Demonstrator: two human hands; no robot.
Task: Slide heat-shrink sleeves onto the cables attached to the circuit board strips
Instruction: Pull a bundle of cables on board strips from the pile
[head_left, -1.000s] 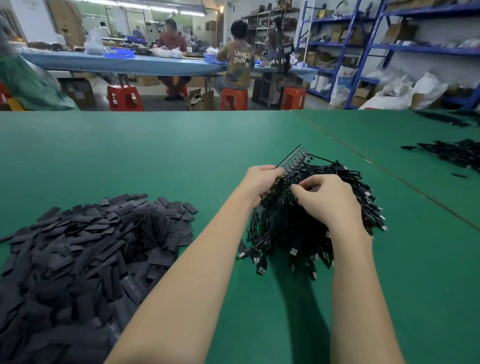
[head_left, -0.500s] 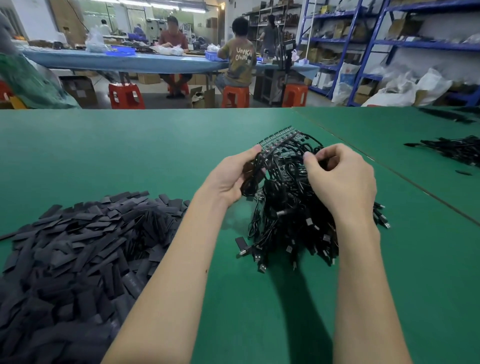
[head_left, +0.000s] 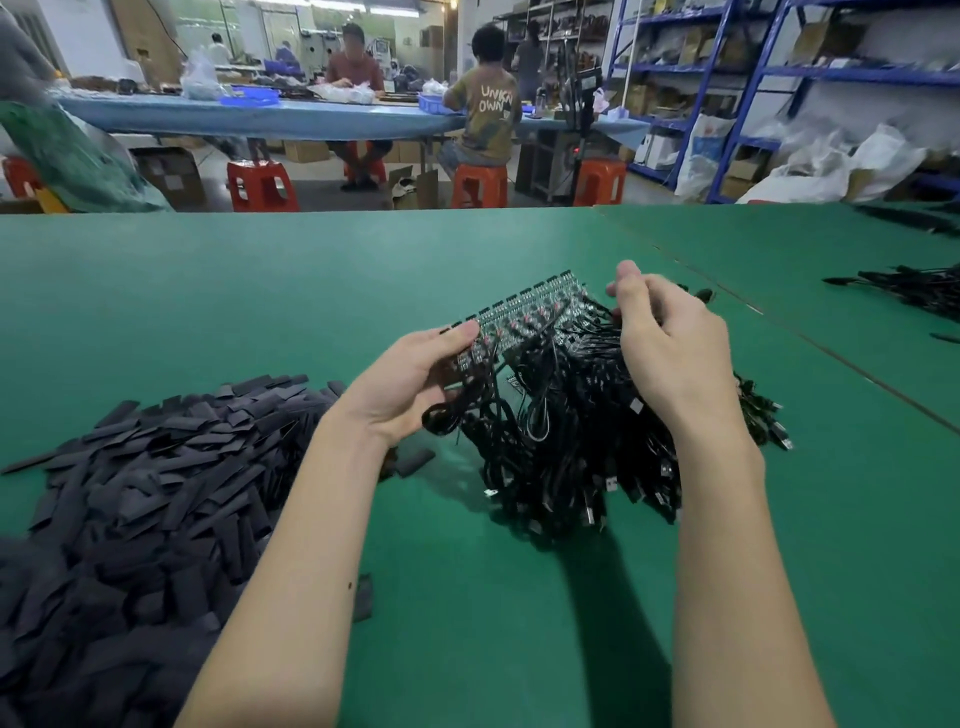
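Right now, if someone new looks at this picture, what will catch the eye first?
Probably the tangled bundle of black cables at the middle of the green table, with the circuit board strips on top, held between the left hand and right hand. Next, the big pile of black sleeves at the left.

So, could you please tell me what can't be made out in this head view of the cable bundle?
- Right hand: its own back hides what the fingers hold.
- Circuit board strips: how many are stacked is too small to tell; the left hand covers the near end.
- Heat-shrink sleeves: the pile is cut off by the left and bottom edges.
- Cable bundle: too tangled to tell whether any cable is sleeved.
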